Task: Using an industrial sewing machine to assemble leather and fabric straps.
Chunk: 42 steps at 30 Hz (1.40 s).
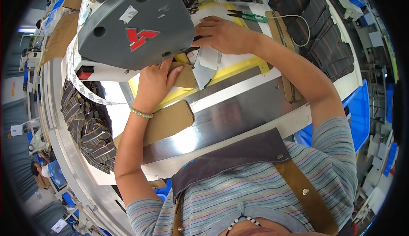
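Observation:
A large grey sewing-machine head (115,31) with a red emblem covers the middle of the work area. At its lower edge my left hand (152,82), with a beaded bracelet at the wrist, rests thumb and forefinger apart by a small brown cardboard piece (185,76); some fingertips go out of sight under the head. My right hand (228,34) reaches in from the right, fingers stretched and apart, tips at the head's edge. Below it lies a whitish template piece (208,59) on the yellow-edged plate (230,76). The needle area is hidden.
Green-handled thread snips (251,17) lie beyond my right hand. Dark striped fabric pieces (319,36) are stacked at right, more patterned pieces (91,129) at left. A larger cardboard sheet (170,121) lies nearer me. A blue bin (360,117) stands right.

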Tool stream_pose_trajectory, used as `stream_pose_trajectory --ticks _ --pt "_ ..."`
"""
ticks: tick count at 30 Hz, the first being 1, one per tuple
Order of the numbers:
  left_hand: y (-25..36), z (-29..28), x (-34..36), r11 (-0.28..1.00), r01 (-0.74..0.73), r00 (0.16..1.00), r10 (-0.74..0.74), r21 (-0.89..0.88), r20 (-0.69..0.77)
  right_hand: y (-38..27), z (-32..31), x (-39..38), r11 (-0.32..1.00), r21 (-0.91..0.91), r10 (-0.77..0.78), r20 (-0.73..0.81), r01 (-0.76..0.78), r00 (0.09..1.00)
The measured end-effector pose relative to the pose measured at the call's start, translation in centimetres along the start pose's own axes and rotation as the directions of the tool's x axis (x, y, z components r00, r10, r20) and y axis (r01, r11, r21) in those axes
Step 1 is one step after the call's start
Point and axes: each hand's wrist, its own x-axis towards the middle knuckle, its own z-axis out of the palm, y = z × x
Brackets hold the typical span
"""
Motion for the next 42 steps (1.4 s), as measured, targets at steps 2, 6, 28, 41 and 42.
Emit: stream_pose_trajectory --ticks 2,6,28,41,42 --pt "-0.2 -0.1 0.0 0.998 -0.056 0.995 0.054 -0.019 -0.080 0.1 0.1 -0.1 0.997 -0.061 -0.049 -0.088 0.044 0.995" --pt "0.0 -0.4 0.1 0.988 0.112 0.994 -0.111 -0.110 0.016 0.1 0.1 -0.2 0.995 -0.103 -0.019 -0.121 0.006 0.993" --pt "2.2 -0.7 -1.8 0.986 -0.142 0.981 0.128 -0.088 -0.144 -3.4 -0.8 -1.5 0.997 0.069 -0.040 0.062 0.036 0.997" --pt "4.3 -1.5 -1.3 0.922 0.220 0.970 -0.241 -0.320 -0.028 -4.7 -0.6 -2.1 0.959 0.023 0.284 -0.033 -0.284 0.958" --pt "4.2 -1.5 -1.1 0.918 0.241 0.964 -0.263 -0.314 -0.030 -4.6 -0.7 -2.1 0.960 -0.041 0.276 -0.048 -0.278 0.960"
